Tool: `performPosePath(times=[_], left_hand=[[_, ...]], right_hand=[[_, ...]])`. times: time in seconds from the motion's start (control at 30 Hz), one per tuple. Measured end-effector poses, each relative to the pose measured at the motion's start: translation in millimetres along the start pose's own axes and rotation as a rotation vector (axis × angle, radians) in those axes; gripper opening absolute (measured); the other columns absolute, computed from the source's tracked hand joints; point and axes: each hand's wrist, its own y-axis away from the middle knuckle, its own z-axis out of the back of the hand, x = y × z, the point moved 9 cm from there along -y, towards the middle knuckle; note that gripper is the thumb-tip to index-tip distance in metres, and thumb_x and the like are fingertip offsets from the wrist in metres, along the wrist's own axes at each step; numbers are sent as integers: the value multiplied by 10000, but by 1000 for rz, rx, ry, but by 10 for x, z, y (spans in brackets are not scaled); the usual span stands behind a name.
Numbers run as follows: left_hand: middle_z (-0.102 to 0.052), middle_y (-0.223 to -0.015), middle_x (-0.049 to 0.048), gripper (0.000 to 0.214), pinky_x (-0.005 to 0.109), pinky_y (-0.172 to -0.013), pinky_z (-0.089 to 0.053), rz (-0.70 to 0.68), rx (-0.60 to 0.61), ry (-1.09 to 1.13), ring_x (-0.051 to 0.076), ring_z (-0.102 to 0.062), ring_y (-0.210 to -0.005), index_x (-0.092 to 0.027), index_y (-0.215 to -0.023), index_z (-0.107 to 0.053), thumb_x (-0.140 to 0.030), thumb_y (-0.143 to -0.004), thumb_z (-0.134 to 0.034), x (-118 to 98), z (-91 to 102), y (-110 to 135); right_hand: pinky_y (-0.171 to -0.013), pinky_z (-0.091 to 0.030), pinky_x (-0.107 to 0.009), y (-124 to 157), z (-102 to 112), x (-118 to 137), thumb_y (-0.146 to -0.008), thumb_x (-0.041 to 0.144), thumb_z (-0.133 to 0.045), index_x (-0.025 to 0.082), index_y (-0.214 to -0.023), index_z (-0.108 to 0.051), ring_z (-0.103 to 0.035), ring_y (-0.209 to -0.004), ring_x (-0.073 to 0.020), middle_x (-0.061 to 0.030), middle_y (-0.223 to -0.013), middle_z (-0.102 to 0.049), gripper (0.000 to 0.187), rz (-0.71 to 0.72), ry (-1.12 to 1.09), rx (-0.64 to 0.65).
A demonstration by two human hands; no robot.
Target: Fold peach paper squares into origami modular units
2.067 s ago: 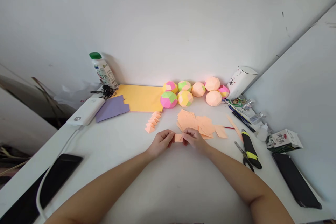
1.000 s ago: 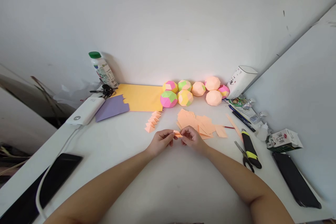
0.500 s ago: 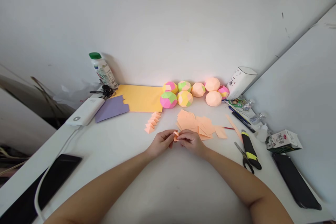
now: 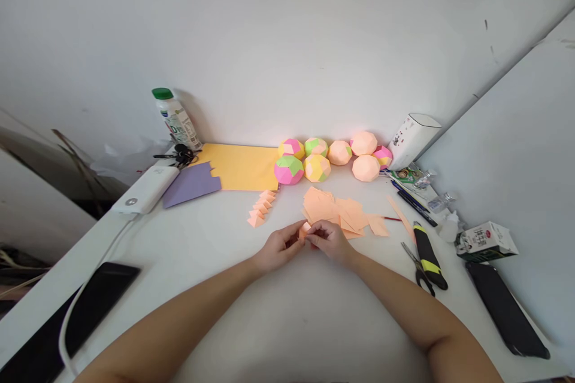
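Note:
Between my two hands is a small folded piece of peach paper, partly hidden by the fingers. My left hand pinches it from the left, and my right hand has thumb and fingers closed on its right side. Just beyond my right hand lies a loose pile of flat peach paper pieces. A row of folded peach paper units, overlapping one another, lies past my left hand. Several faceted paper balls in peach, pink, green and yellow stand along the wall.
At left are a yellow sheet, a purple sheet, a white power bank with its cable, keys and a bottle. Scissors, a box cutter, pens and a small carton lie at right.
The folded paper piece has turned between my fingers and shows a brighter face. My left fingers have shifted slightly to the right; the things on the table stay put.

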Motion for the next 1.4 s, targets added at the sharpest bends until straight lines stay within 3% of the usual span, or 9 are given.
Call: performPosePath(times=[0.23,0.33,0.43,0.6,0.97,1.1,1.4], left_hand=[[-433,-665,-30,424,219,-516,-347,110,-7,178,94,-379,-547,-185,-1248,-434,-300,-840,-449,170,-22,-7],[-410,-668,-36,439,224,-544,-376,141,-43,232,98,-422,-577,-182,-1250,-415,-289,-827,-464,212,-1,-5],[-381,-665,-42,428,226,-551,-383,125,-55,234,95,-425,-581,-181,-1240,-422,-278,-825,-464,208,1,-8],[-383,-654,-46,419,225,-549,-378,76,-67,142,94,-391,-569,-184,-1238,-427,-261,-827,-448,203,-1,-14],[-500,-659,-22,419,238,-576,-390,-95,-40,-114,108,-441,-579,-171,-1265,-413,-240,-853,-388,133,-60,1],[-470,-638,-31,412,230,-556,-380,-83,-22,-84,102,-419,-561,-176,-1255,-420,-227,-847,-393,125,-77,-3],[-403,-641,-43,419,226,-559,-363,-33,-39,38,100,-389,-572,-192,-1248,-419,-230,-831,-410,88,-30,-6]], right_hand=[[-527,-445,-251,-28,9,23,-778,301,-585,198,-849,-450,-559,-545,-104,14,-724,-588,184,-31,-77,10],[-530,-442,-247,-27,-1,43,-776,269,-566,206,-939,-429,-566,-576,-103,2,-808,-575,222,-24,-82,36],[-517,-410,-230,-16,-43,36,-781,261,-551,190,-905,-479,-541,-583,-103,5,-759,-551,160,-24,29,77],[-464,-328,-215,-19,-46,32,-782,281,-532,175,-697,-499,-421,-524,-90,16,-640,-513,141,28,251,33],[-487,-341,-218,-16,-66,112,-688,171,-538,178,-641,-497,-421,-533,-97,31,-598,-469,63,109,349,-19],[-484,-337,-219,-16,-56,101,-679,147,-529,174,-631,-491,-413,-538,-98,28,-602,-461,67,103,320,-11],[-459,-319,-205,-19,-43,24,-738,200,-519,173,-716,-512,-412,-513,-88,37,-585,-451,36,-56,137,58]])
